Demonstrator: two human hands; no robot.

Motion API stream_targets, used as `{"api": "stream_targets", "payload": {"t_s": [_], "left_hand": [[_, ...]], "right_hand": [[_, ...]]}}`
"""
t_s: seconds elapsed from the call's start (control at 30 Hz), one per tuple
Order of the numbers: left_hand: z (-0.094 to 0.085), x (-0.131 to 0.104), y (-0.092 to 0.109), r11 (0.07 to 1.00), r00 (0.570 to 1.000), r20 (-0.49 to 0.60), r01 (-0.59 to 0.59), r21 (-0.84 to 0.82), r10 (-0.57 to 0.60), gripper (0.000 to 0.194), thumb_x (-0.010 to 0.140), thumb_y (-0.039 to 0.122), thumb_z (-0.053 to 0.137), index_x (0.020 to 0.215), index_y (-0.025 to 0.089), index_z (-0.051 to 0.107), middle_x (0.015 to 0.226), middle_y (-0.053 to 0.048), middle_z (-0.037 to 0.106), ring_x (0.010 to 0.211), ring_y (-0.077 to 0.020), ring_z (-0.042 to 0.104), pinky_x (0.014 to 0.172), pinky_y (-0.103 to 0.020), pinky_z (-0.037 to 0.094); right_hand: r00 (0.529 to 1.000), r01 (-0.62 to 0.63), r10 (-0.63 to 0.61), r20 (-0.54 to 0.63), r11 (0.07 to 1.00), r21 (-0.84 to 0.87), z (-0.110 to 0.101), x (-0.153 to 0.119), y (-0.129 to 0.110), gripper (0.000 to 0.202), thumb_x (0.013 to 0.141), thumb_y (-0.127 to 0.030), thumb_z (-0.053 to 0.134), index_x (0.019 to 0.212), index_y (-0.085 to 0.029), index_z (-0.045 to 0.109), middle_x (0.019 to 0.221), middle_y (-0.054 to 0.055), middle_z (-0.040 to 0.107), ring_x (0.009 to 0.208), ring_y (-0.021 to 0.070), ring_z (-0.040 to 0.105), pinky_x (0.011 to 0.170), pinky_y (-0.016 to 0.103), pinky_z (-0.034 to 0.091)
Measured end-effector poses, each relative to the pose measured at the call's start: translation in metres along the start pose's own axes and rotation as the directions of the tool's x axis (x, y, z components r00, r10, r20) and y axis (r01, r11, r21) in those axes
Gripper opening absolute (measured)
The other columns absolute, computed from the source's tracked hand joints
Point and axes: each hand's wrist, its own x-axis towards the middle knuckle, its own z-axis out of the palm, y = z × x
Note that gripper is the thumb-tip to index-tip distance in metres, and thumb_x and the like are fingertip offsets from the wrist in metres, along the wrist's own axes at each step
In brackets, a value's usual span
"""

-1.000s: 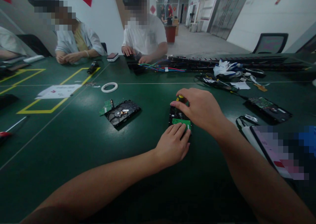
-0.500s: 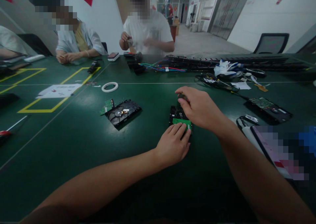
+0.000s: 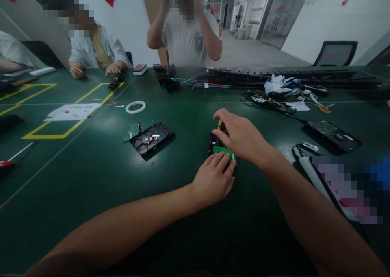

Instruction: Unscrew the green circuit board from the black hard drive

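In front of me a black hard drive (image 3: 213,140) lies on the green table, with a green circuit board (image 3: 219,149) on its near part. My left hand (image 3: 214,177) rests on the board and the drive's near end, fingers closed over them. Above the far end, my right hand (image 3: 239,134) grips a screwdriver with a yellow and black handle (image 3: 222,125) between thumb and fingers. The hand hides the tool's tip. To the left lies another drive (image 3: 152,139), a green board (image 3: 131,133) beside its left edge.
A white tape ring (image 3: 135,107) and paper (image 3: 73,112) lie at left, a red screwdriver (image 3: 6,164) farther left. At right are a third drive (image 3: 333,135), cables (image 3: 268,102) and gloves (image 3: 280,85). Two people sit or stand across the table.
My right hand has shifted slightly left and turned, showing more of the yellow on the handle. My left hand stays put. The person opposite has raised both hands to the head.
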Motion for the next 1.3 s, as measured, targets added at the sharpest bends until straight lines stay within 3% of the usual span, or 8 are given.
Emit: {"api": "stream_targets", "payload": {"t_s": [0.17,0.3,0.53,0.77,0.93,1.13,1.3], "left_hand": [[0.0018,0.0000,-0.0006,1.000,1.000,0.004,0.003,-0.011,-0.003,0.049,0.104,0.037,0.050,0.143,0.009,0.060,0.147,-0.021,0.058,0.139,-0.0352,0.053,0.115,-0.049,0.046],[0.0012,-0.0002,-0.0004,1.000,1.000,0.003,0.004,-0.010,-0.004,0.048,0.104,0.037,0.050,0.143,0.009,0.060,0.147,-0.021,0.058,0.139,-0.0352,0.053,0.115,-0.049,0.046],[-0.0029,0.0005,-0.0004,1.000,1.000,0.024,-0.001,-0.016,0.001,0.050,0.106,0.037,0.047,0.145,0.009,0.059,0.147,-0.020,0.058,0.139,-0.0352,0.053,0.115,-0.049,0.046],[-0.0024,0.0003,-0.0006,1.000,0.999,0.038,0.009,-0.023,-0.008,0.049,0.105,0.037,0.047,0.145,0.009,0.059,0.146,-0.020,0.058,0.137,-0.0354,0.054,0.115,-0.049,0.046],[-0.0015,0.0002,-0.0002,1.000,1.000,0.022,0.006,-0.014,-0.006,0.050,0.105,0.037,0.048,0.145,0.009,0.059,0.146,-0.020,0.058,0.137,-0.0350,0.054,0.115,-0.048,0.046],[-0.0001,-0.0005,-0.0004,1.000,1.000,0.001,-0.001,-0.002,0.001,0.049,0.105,0.037,0.048,0.144,0.010,0.060,0.148,-0.020,0.057,0.140,-0.0352,0.052,0.115,-0.048,0.046],[0.0001,-0.0002,-0.0004,1.000,1.000,0.017,0.006,-0.004,-0.006,0.049,0.104,0.037,0.050,0.144,0.010,0.059,0.147,-0.020,0.058,0.139,-0.0349,0.053,0.115,-0.048,0.046]], "right_hand": [[0.999,-0.036,0.035,-0.010,0.991,-0.130,-0.0028,0.0000,-0.0046,0.031,0.097,-0.037,0.068,0.121,-0.021,0.056,0.105,0.010,0.076,0.083,0.0256,0.069,0.066,0.033,0.040],[0.998,-0.061,0.060,-0.009,0.990,-0.129,-0.0036,0.0007,-0.0057,0.031,0.101,-0.043,0.062,0.121,-0.020,0.058,0.105,0.011,0.076,0.085,0.0268,0.070,0.068,0.034,0.041],[1.000,0.005,-0.005,0.004,1.000,0.028,-0.0019,0.0004,-0.0027,0.022,0.099,-0.022,0.052,0.120,-0.018,0.057,0.108,0.011,0.073,0.089,0.0241,0.067,0.078,0.034,0.044],[0.996,0.078,-0.083,0.031,0.984,0.158,-0.0049,-0.0014,-0.0020,0.028,0.093,-0.014,0.049,0.119,-0.019,0.055,0.102,0.007,0.071,0.081,0.0197,0.064,0.076,0.032,0.044],[0.999,0.032,-0.035,0.027,0.993,0.110,-0.0049,-0.0014,-0.0035,0.030,0.092,-0.016,0.054,0.122,-0.018,0.055,0.103,0.008,0.071,0.081,0.0208,0.064,0.076,0.033,0.044],[0.999,-0.047,0.048,0.010,0.997,-0.066,-0.0048,-0.0009,-0.0084,0.022,0.098,-0.029,0.061,0.117,-0.019,0.056,0.104,0.011,0.073,0.083,0.0246,0.066,0.071,0.034,0.041],[1.000,0.004,-0.004,0.015,1.000,0.006,-0.0044,0.0008,-0.0044,0.018,0.096,-0.023,0.062,0.114,-0.021,0.058,0.104,0.009,0.073,0.084,0.0227,0.065,0.076,0.034,0.043]]}}
